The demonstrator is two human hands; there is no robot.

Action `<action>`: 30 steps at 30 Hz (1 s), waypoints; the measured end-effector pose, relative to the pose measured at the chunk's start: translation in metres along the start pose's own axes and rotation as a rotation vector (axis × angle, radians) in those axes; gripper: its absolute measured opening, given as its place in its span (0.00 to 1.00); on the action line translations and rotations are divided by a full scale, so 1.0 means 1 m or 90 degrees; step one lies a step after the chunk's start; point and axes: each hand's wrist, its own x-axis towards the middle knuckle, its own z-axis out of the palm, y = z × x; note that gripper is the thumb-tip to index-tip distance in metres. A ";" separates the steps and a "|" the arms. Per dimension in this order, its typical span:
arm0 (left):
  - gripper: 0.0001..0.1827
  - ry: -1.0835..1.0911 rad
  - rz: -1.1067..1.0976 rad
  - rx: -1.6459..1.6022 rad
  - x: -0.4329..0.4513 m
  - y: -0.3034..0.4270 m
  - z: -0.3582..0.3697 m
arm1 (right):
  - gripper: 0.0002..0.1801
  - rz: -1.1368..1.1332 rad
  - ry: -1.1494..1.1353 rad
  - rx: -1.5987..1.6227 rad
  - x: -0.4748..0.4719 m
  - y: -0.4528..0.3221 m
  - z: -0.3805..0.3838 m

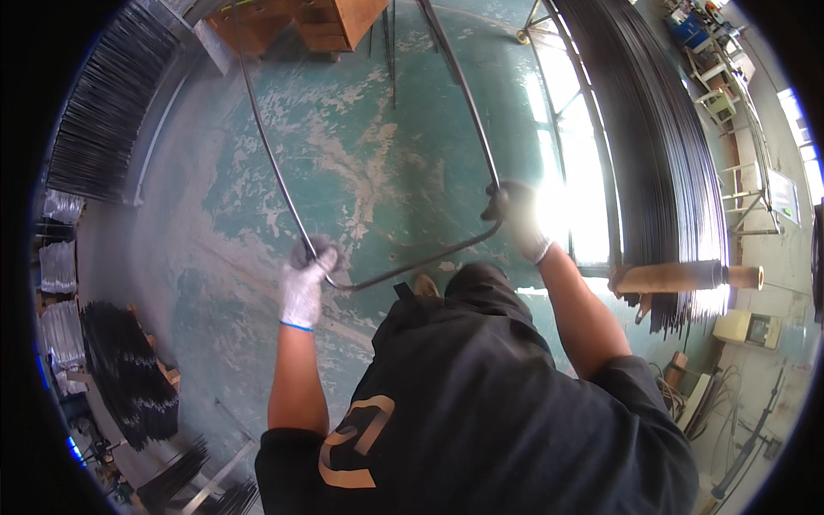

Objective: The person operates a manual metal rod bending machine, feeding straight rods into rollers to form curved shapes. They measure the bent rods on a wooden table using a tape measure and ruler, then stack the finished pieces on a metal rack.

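A long dark metal rod is bent into a U shape, with its two long sides running away from me past the top of the head view. My left hand, in a soiled white glove, is closed around the left side just above the left bend. Gripping the right side just above the other bend is my gloved right hand. The crosswise part of the rod lies between my hands, in front of my body. Glare partly washes out the right glove.
On the right, a rack bears a long bundle of dark rods, with a brown roll across its near end. More dark rods are stacked at the left. A wooden desk stands ahead on the worn green floor.
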 end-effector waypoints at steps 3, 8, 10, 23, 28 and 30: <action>0.12 -0.035 0.015 -0.034 0.091 0.048 -0.012 | 0.13 -0.033 0.004 -0.004 0.091 -0.049 0.033; 0.12 -0.062 0.005 -0.103 0.217 0.124 -0.022 | 0.15 -0.019 -0.078 0.063 0.273 -0.098 0.069; 0.12 -0.093 0.017 -0.159 0.264 0.148 -0.020 | 0.17 -0.010 -0.126 0.225 0.357 -0.104 0.084; 0.12 -0.202 0.204 -0.380 0.539 0.333 0.044 | 0.15 0.368 -0.479 0.824 0.720 -0.089 0.353; 0.17 -0.197 0.346 -0.308 0.634 0.349 0.004 | 0.18 0.431 -0.485 0.814 0.802 -0.086 0.464; 0.17 -0.211 0.342 -0.327 0.672 0.369 -0.021 | 0.18 0.425 -0.511 0.825 0.834 -0.102 0.502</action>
